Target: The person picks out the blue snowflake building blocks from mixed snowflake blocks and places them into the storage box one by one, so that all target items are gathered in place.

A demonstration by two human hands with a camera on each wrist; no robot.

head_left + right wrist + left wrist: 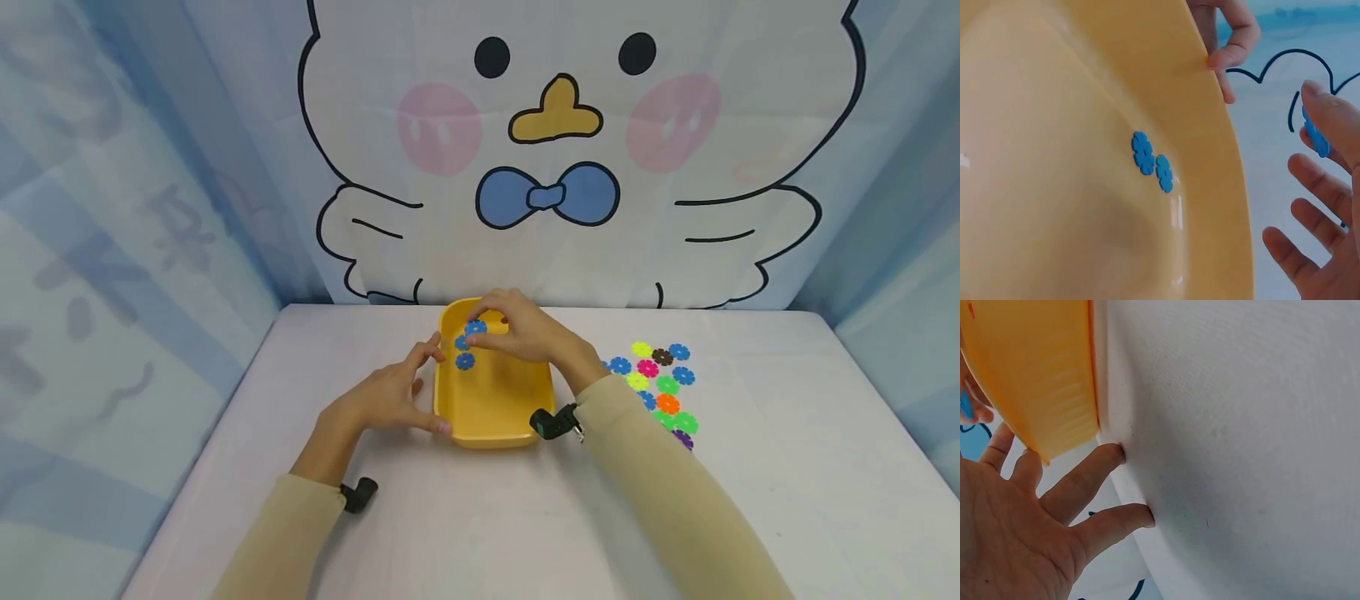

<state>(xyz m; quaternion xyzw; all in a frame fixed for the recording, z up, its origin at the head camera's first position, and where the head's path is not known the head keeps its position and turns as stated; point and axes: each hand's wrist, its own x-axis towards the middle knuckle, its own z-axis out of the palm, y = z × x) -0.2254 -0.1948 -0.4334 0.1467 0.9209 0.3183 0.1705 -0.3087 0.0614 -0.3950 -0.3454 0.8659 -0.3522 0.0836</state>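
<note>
A yellow plastic tray (502, 396) stands near the far edge of the table. My right hand (528, 329) is over its far left part and pinches a blue flower-shaped disc (1314, 132) between thumb and index finger; the other fingers are spread. Inside the tray, close together along its left wall, lie two more blue flower discs (1142, 153). My left hand (378, 396) is at the tray's left side with fingers spread, fingertips at the rim (1225, 112) and the thumb by the near left corner. In the left wrist view two fingers reach down to the tabletop.
To the right of the tray, partly behind my right forearm, lies a loose group of flower discs (647, 368) in blue, yellow, pink, green, orange, purple and dark brown. A white cloth (787, 467) covers the table. Behind it hangs a curtain (547, 258) with a cartoon print.
</note>
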